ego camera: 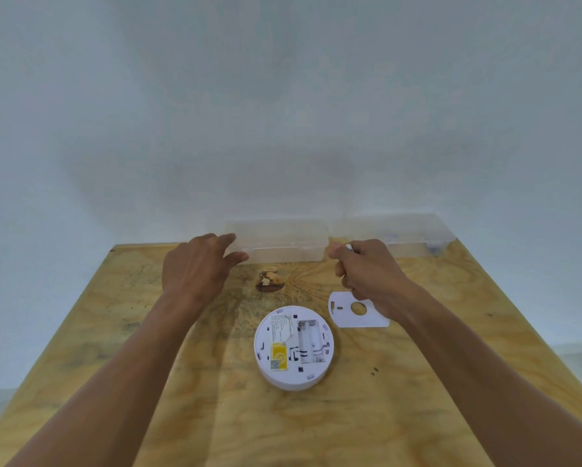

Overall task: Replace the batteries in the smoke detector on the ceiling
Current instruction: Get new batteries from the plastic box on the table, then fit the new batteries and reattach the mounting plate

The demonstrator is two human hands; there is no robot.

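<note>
Reaching, left hand [195,267] fingers spread at clear box [283,244]; right hand [367,274] pinching something small.

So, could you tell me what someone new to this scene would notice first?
Probably the round white smoke detector lying back-side up in the middle of the plywood table, its battery bay open and empty, with a flat white cover plate just to its right. Beyond it, the left hand and right hand reach a clear plastic box at the far edge by the wall.
</note>
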